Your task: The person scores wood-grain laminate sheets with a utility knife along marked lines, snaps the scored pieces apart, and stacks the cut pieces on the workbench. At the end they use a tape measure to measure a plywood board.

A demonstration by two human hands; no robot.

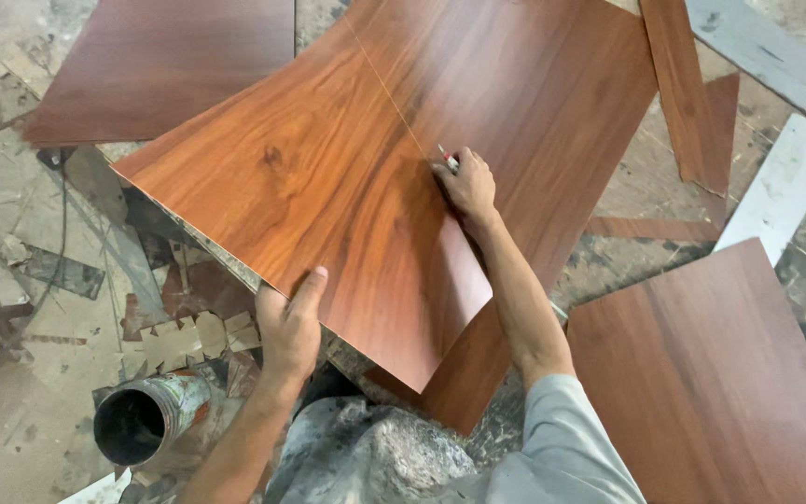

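Nearest the camera, a grey sleeve [562, 439] and a paint-stained lap fill the bottom edge, with an open metal pipe [142, 417] lying on the dusty floor [11, 411] to the left. Just beyond, the left hand [291, 327] is clamped on the near edge of a large reddish wood-grain sheet [328, 196], thumb on top. Farther out, the right hand [466, 184] is closed around a small cutter [447, 157], its tip touching the sheet. A thin scored line [386, 86] runs from the far edge down to the tip; the stretch from there toward the near corner looks unmarked. Similar sheets and offcut strips [687, 93] lie around. The blade itself is too small to make out.
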